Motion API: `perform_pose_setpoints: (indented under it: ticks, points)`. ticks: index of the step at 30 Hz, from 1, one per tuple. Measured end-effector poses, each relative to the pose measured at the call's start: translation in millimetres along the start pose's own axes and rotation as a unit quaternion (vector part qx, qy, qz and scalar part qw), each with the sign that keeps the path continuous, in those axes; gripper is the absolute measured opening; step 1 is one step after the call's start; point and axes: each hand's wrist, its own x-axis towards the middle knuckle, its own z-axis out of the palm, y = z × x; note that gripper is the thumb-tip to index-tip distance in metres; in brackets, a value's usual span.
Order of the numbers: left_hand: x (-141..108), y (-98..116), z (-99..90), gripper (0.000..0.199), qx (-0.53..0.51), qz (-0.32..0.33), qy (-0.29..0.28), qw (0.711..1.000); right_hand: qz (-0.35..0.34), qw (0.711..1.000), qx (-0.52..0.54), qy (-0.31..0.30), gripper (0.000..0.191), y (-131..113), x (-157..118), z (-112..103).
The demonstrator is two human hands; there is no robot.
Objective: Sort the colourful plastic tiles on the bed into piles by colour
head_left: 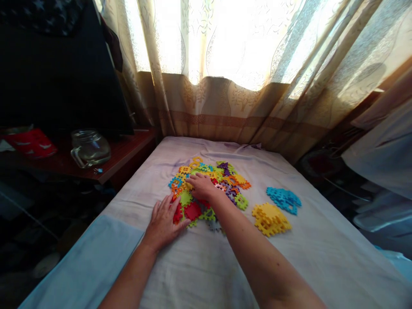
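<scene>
A mixed heap of flat plastic interlocking tiles in red, green, yellow, orange, purple and blue lies on the bed. My left hand rests at the heap's near left edge, fingers spread, touching the red and green tiles. Over the heap's middle reaches my right hand, its fingers stretched leftward onto the yellow tiles. Its palm side is hidden, and no tile shows lifted in it. To the right sit a stack of yellow tiles and, just behind, a group of blue tiles.
The bed carries a pale, wrinkled sheet. On the left, a dark red desk holds a glass jug, a red container and a large black screen. Curtains hang behind the bed; cloth hangs at right.
</scene>
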Motion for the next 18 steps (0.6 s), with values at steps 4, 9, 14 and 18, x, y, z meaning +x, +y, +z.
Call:
perform_pose_setpoints:
  ticks: [4, 9, 14, 18]
  points:
    - [0.3, -0.2, 0.5, 0.073, 0.001, 0.002, 0.003, 1.0, 0.004, 1.0, 0.006, -0.01, 0.051, 4.4, 6.6, 2.4]
    - [1.5, 1.1, -1.7, 0.072, 0.006, -0.006, 0.009, 1.0, 0.028, 0.998, 0.008, 0.053, 0.051, 7.1, -0.6, 2.5]
    - [5.0, -1.8, -1.9, 0.071, 0.008, 0.001, 0.014, 1.0, 0.098, 0.979, 0.039, 0.175, 0.047, 15.0, -41.7, 2.9]
    - [7.2, -5.0, 0.1, 0.066, 0.007, 0.008, 0.027, 1.0, 0.166, 0.964, 0.048, 0.203, 0.041, 37.3, -97.9, 3.4]
